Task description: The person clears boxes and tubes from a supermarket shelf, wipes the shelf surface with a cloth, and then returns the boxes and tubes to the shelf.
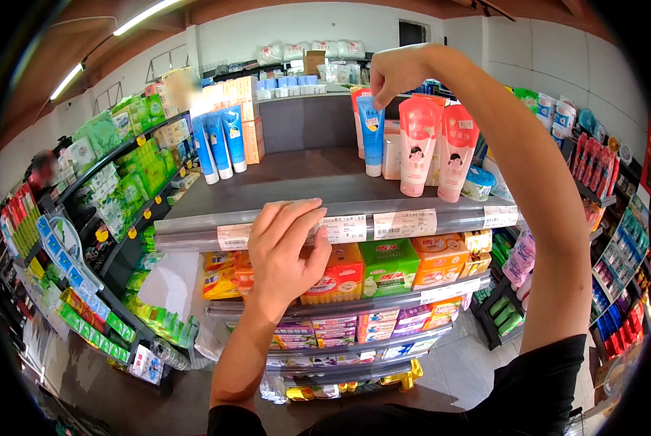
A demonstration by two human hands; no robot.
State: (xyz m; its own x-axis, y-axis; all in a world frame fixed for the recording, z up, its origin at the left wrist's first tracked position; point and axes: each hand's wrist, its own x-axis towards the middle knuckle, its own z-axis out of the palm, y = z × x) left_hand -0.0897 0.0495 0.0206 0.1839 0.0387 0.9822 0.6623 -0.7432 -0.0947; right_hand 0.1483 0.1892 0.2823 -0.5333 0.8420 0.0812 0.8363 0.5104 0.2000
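Observation:
My right hand (401,68) grips a blue squeeze tube (373,139) by its flat top end, the cap pointing down near the shelf board. Whether the cap touches the board, I cannot tell. Just right of it stand two pink-and-white tubes (417,150) with a cartoon face; another pink tube (359,122) is partly hidden behind the blue one. My left hand (287,248) rests empty at the shelf's front price rail (401,215), thumb away from the fingers, covering part of a price label. Several blue tubes (216,144) stand together on the left of the grey top shelf (303,163).
Orange boxes (253,141) are stacked behind the left tubes. A small blue-lidded tub (478,184) sits at the right end. Below are boxed goods, including a green box (389,267). Stocked shelves (134,180) flank the left; hanging packs (592,163) line the right.

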